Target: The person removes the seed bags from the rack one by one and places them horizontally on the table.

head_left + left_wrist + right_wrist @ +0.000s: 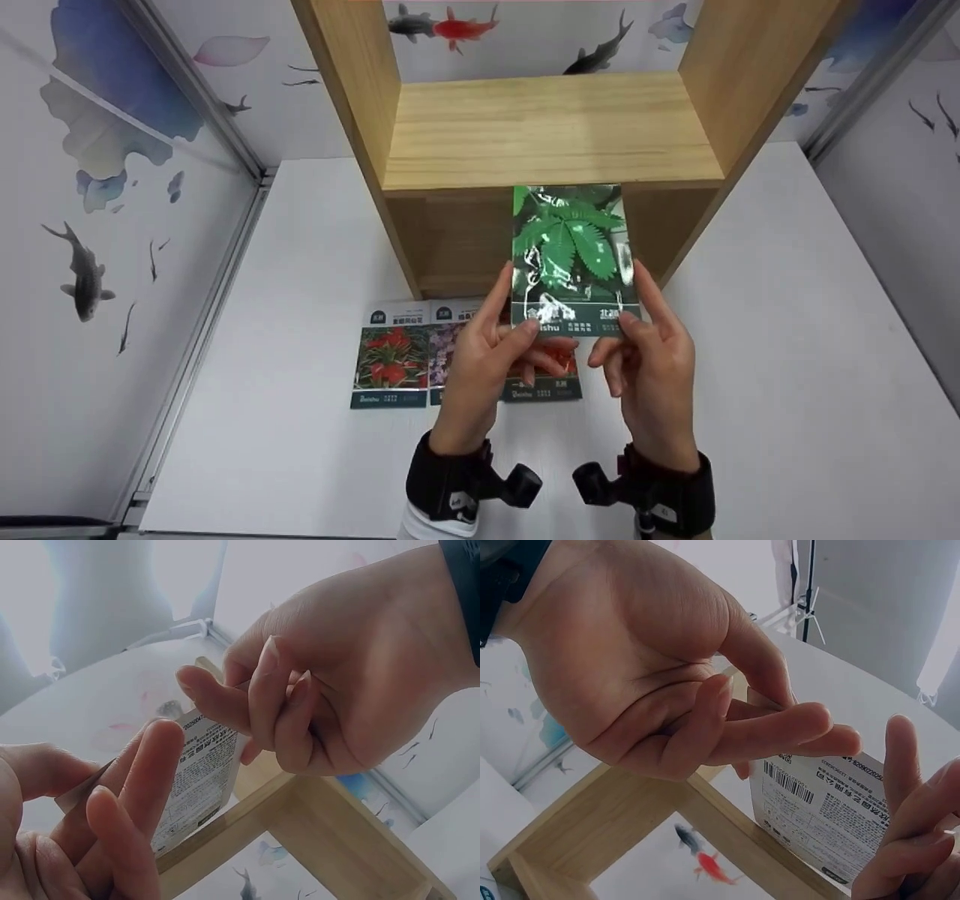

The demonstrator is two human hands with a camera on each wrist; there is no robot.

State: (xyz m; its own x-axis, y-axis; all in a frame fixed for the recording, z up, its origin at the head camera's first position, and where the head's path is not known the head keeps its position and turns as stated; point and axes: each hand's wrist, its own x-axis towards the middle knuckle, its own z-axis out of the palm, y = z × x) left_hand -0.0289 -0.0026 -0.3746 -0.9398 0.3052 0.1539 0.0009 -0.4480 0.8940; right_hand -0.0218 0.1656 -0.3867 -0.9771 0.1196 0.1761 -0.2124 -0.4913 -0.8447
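Observation:
A glossy green seed packet with a leaf picture is held up in front of the wooden shelf, its face toward the head camera. My left hand pinches its lower left corner, thumb on the front and fingers behind. At the lower right corner my right hand pinches it the same way. In the right wrist view the packet's pale back shows a barcode and small print. Below, on the white table, lie a packet with red flowers, one with purple flowers and another red one, partly behind the left hand.
The wooden shelf unit stands at the table's back, its board above a lower compartment. Side panels with painted fish flank the white table. Each wrist wears a black strap with a small camera.

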